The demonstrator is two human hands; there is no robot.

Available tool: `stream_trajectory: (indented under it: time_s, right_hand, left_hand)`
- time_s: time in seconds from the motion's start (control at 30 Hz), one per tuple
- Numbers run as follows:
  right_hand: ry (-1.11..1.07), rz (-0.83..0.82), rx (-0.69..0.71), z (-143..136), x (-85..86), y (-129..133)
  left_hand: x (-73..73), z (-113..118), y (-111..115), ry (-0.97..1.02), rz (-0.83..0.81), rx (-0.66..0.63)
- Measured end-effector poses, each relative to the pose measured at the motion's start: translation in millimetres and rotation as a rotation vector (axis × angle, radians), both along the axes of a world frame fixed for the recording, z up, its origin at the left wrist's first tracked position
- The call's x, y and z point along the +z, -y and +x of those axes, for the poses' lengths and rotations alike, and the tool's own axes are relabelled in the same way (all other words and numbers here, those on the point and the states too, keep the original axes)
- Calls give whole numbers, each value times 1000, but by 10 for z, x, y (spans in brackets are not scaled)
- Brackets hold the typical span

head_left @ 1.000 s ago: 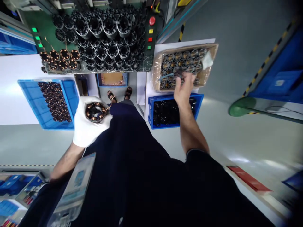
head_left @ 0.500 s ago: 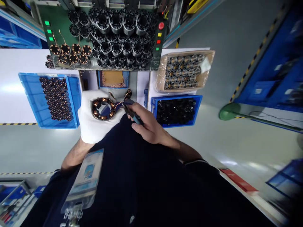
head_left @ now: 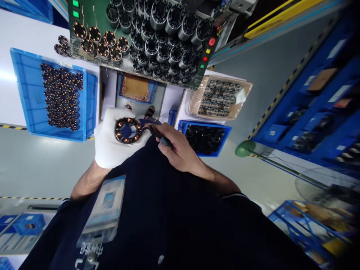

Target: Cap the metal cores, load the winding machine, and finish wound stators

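Note:
My left hand (head_left: 108, 140), in a white glove, is wrapped round a copper-wound stator (head_left: 117, 138), its round opening facing up at me. From the stator's right side a copper wire (head_left: 145, 126) sticks out. My right hand (head_left: 180, 150) is bare and closed on dark-handled pliers (head_left: 165, 141); their jaws are at that wire, close to the left thumb. Whether the jaws are closed on the wire is too small to tell. Both hands are in front of my dark shirt, below the workbench.
A green panel (head_left: 112, 64) ahead carries rows of stators and several lit buttons. At left stands a blue bin (head_left: 30, 125) of wound stators. A cardboard box (head_left: 239, 107) of metal cores and a blue crate (head_left: 225, 138) of black parts are at right. Between them sits a tray (head_left: 153, 95) with copper scraps.
My view has turned and shifted, so the bench is tilted. The pliers are still at the wire, and both hands keep their holds. The stator sits slightly further right and lower in view.

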State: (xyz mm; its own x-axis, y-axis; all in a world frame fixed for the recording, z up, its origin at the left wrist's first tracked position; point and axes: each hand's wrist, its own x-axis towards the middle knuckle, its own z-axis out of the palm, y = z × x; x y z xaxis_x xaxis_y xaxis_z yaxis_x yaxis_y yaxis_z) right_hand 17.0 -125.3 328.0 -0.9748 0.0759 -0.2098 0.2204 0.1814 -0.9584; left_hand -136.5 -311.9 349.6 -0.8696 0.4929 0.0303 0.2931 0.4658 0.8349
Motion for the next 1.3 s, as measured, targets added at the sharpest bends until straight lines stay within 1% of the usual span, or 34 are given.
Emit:
stream_trajectory:
  time_s: [0.07, 0.13, 0.17, 0.2, 0.23, 0.27, 0.3, 0.33, 0.4, 0.47, 0.5, 0.53, 0.57, 0.6, 0.63, 0.7, 0.8, 0.9, 0.93, 1.0, 1.07, 1.1, 1.13, 1.17, 1.23, 1.27, 1.3]
  right_hand:
    - [32, 9, 4, -28, 20, 23]
    - [91, 21, -1, -75, 7, 39]
    - [124, 24, -6, -109, -31, 44]
    - [158, 24, -12, -154, -100, 47]
    - [192, 21, -17, -209, -206, 47]
    - [225, 13, -18, -275, -352, 44]
    - [262, 3, -17, -352, -535, 37]
    - [305, -12, -8, -438, -749, 28]
    - [411, -64, 11, -633, -1226, 0]
    - [541, -117, 23, -842, -1689, -39]
    - [583, -132, 22, -944, -1888, -62]
    - [623, -144, 19, -1041, -2059, -88]
    - [654, -151, 13, -1132, -2199, -116]
    - [680, -159, 6, -1215, -2309, -148]
    - [700, -167, -1, -1291, -2393, -181]
    - [720, -183, -18, -1420, -2497, -250]
    - [733, -224, -46, -1556, -2545, -328]
    - [753, -300, -55, -1603, -2505, -310]
    - [755, -343, -50, -1597, -2474, -276]
    - [718, -492, -18, -1560, -2386, -179]
    - [625, -680, 52, -1502, -2270, -79]
    - [565, -753, 87, -1468, -2204, -45]
    - [504, -794, 114, -1431, -2134, -27]
    - [447, -798, 127, -1390, -2062, -26]
    - [334, -749, 98, -1292, -1915, -68]
    - [273, -710, 68, -1234, -1843, -100]
    - [209, -673, 43, -1173, -1773, -131]
  left_hand:
    - [9, -2, 44, 0, 1, 6]
    - [-11, -15, 85, 2, -32, -2]
    - [-50, -28, 101, 12, -63, -6]
    - [-118, -48, 111, 28, -98, 0]
    - [-223, -75, 113, 56, -137, 12]
    - [-369, -111, 107, 102, -182, 28]
    - [-555, -155, 92, 155, -222, 53]
    - [-776, -206, 67, 231, -272, 56]
    - [-1284, -327, -9, 333, -333, 72]
    - [-1790, -461, -110, 466, -377, 48]
    - [-2010, -529, -165, 510, -416, 68]
    - [-2198, -594, -219, 526, -437, 72]
    - [-2350, -657, -270, 537, -454, 81]
    - [-2466, -716, -316, 538, -464, 85]
    - [-2551, -769, -354, 537, -467, 87]
    - [-2644, -853, -402, 539, -461, 90]
    - [-2656, -895, -388, 513, -433, 120]
    - [-2568, -824, -278, 458, -388, 144]
    - [-2519, -783, -230, 434, -355, 115]
    - [-2381, -694, -137, 373, -268, 9]
    - [-2171, -607, -64, 301, -190, -97]
    - [-2032, -566, -31, 255, -170, -134]
    - [-1869, -525, 8, 204, -164, -161]
    - [-1689, -483, 56, 144, -160, -186]
    - [-1312, -397, 198, 9, -142, -214]
    - [-1142, -356, 287, -38, -121, -190]
    - [-1002, -319, 377, -48, -107, -119]
